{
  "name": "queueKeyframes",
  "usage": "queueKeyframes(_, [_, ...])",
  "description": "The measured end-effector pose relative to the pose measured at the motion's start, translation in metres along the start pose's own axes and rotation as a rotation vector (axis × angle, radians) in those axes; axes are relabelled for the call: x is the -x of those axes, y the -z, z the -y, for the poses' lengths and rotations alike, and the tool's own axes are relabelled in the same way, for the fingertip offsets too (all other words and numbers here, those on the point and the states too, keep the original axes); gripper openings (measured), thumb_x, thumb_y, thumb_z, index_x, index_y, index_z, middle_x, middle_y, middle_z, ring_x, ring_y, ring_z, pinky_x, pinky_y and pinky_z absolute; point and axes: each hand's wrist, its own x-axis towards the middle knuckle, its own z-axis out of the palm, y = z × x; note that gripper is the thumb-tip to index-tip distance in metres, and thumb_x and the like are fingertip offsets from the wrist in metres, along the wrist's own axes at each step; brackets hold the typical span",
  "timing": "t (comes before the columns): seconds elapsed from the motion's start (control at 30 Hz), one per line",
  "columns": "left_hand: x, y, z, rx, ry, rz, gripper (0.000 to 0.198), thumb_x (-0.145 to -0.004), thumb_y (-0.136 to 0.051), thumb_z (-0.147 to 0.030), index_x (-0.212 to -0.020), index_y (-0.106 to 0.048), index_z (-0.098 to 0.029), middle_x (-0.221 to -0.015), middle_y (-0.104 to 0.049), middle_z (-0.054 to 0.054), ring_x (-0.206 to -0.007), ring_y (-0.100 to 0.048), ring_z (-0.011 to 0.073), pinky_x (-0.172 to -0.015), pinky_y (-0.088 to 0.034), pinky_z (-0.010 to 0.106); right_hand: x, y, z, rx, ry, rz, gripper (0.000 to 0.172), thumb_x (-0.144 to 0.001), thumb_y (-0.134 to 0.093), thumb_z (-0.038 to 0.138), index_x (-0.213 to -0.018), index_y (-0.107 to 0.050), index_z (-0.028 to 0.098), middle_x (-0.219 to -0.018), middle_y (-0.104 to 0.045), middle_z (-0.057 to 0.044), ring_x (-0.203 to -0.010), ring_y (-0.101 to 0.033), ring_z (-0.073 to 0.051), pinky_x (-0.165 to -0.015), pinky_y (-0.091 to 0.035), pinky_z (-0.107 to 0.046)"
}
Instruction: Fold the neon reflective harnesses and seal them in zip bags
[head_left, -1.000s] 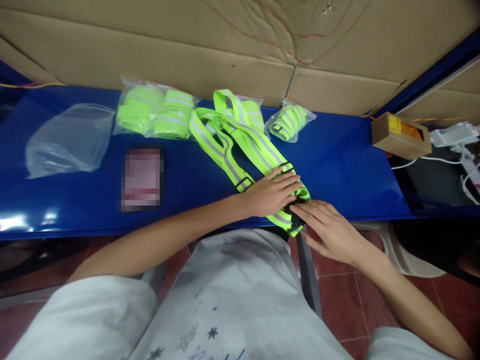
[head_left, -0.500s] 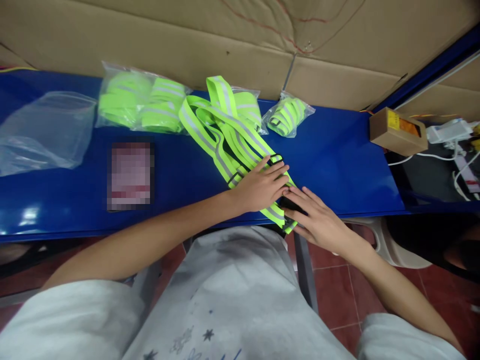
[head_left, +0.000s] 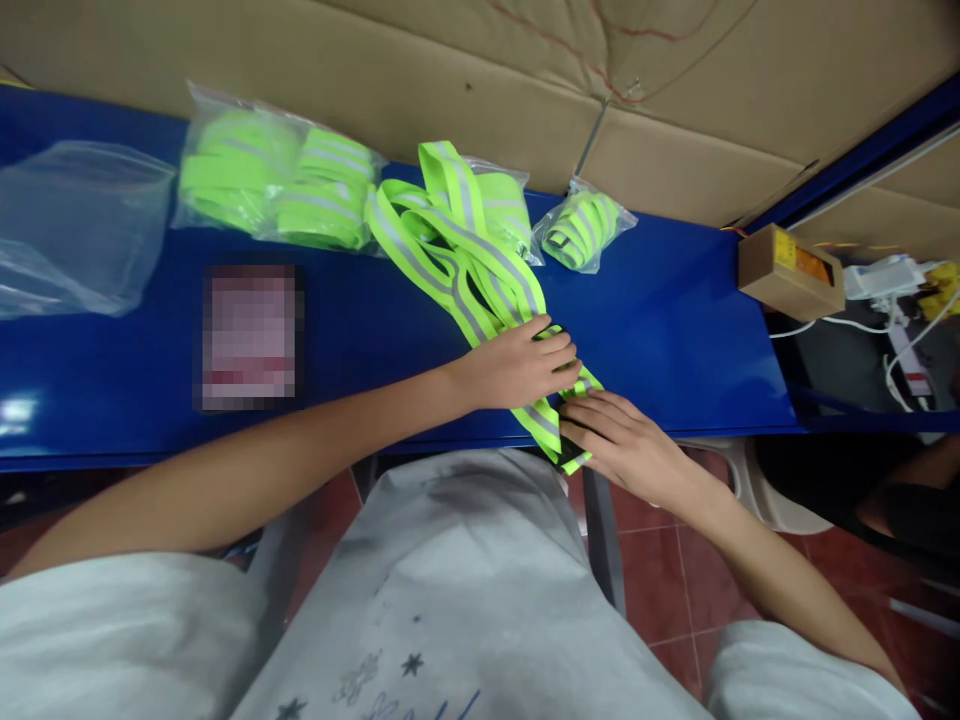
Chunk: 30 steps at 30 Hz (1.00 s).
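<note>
A neon yellow-green reflective strap (head_left: 430,265) with a silver stripe lies in loose loops on the blue table, its near end reaching the front edge. My left hand (head_left: 529,362) is closed over the strap, fingers curled around it beside a dark buckle. Just to the right and nearer to me, my right hand (head_left: 619,435) grips the strap's near end, where black parts show. The fingers cover much of that end, so its exact fastening is hidden.
Clear bags of rolled neon straps (head_left: 322,195) lie along the cardboard wall, with a smaller bagged strap (head_left: 581,230) to the right. On the left are an empty clear bag (head_left: 79,225) and a blurred-out rectangle (head_left: 249,335). A cardboard box (head_left: 787,270) stands at the right end.
My left hand's fingers have curled from lying flat to gripping the strap. My right hand has closed more around its end. The strap near my hands has bunched up slightly.
</note>
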Motion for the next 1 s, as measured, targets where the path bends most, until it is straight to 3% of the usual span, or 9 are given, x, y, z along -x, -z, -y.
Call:
queueKeyframes(0.2, [0.001, -0.002, 0.010, 0.021, -0.043, 0.021, 0.038, -0.103, -0.045, -0.018, -0.137, -0.062, -0.018, -0.142, -0.064, 0.015, -0.134, -0.058, 0.0268, -0.110, -0.042, 0.048, -0.006, 0.002, 0.000, -0.023, 0.032, -0.028, 0.028, -0.103, -0.053, 0.029, -0.120, -0.066, 0.011, -0.122, -0.071, -0.014, -0.117, -0.063, -0.028, -0.108, -0.049, -0.048])
queueKeyframes(0.43, [0.007, -0.027, 0.041, 0.379, 0.143, 0.051, 0.039, -0.108, -0.045, -0.037, -0.141, -0.063, -0.030, -0.148, -0.061, 0.007, -0.136, -0.058, 0.0247, -0.108, -0.041, 0.041, -0.007, 0.001, 0.000, -0.060, 0.032, -0.044, 0.030, -0.099, -0.057, 0.034, -0.118, -0.067, 0.013, -0.116, -0.072, -0.013, -0.111, -0.063, -0.027, -0.101, -0.047, -0.045])
queueKeyframes(0.57, [0.009, -0.032, 0.042, 0.430, 0.160, 0.012, 0.038, -0.107, -0.046, -0.038, -0.138, -0.066, -0.031, -0.145, -0.063, 0.007, -0.135, -0.059, 0.0249, -0.109, -0.041, 0.041, -0.016, 0.002, 0.000, -0.031, 0.020, -0.064, 0.030, -0.099, -0.055, 0.040, -0.104, -0.070, 0.015, -0.097, -0.074, -0.010, -0.093, -0.063, -0.025, -0.087, -0.047, -0.041])
queueKeyframes(0.73, [0.009, -0.032, 0.045, 0.464, 0.158, 0.070, 0.042, -0.109, -0.039, -0.041, -0.141, -0.064, -0.030, -0.149, -0.060, 0.006, -0.140, -0.055, 0.0250, -0.115, -0.037, 0.040, -0.036, 0.005, -0.006, 0.018, 0.003, -0.088, 0.038, -0.100, -0.051, 0.045, -0.081, -0.067, 0.017, -0.072, -0.066, -0.004, -0.070, -0.057, -0.018, -0.071, -0.039, -0.034])
queueKeyframes(0.87, [0.009, -0.035, 0.055, 0.545, 0.161, 0.087, 0.041, -0.109, -0.039, -0.040, -0.140, -0.064, -0.031, -0.150, -0.059, 0.005, -0.148, -0.046, 0.0255, -0.122, -0.030, 0.043, -0.053, 0.001, -0.014, -0.010, 0.003, -0.103, 0.045, -0.105, -0.044, 0.046, -0.076, -0.064, 0.018, -0.065, -0.062, -0.001, -0.063, -0.053, -0.014, -0.066, -0.034, -0.032])
queueKeyframes(1.0, [0.007, -0.037, 0.063, 0.589, 0.120, 0.102, 0.044, -0.109, -0.037, -0.042, -0.140, -0.065, -0.027, -0.151, -0.058, 0.006, -0.147, -0.048, 0.0248, -0.123, -0.031, 0.041, -0.068, -0.012, -0.023, -0.003, 0.006, -0.124, 0.052, -0.108, -0.037, 0.042, -0.070, -0.062, 0.018, -0.061, -0.057, 0.000, -0.059, -0.050, -0.013, -0.063, -0.030, -0.032])
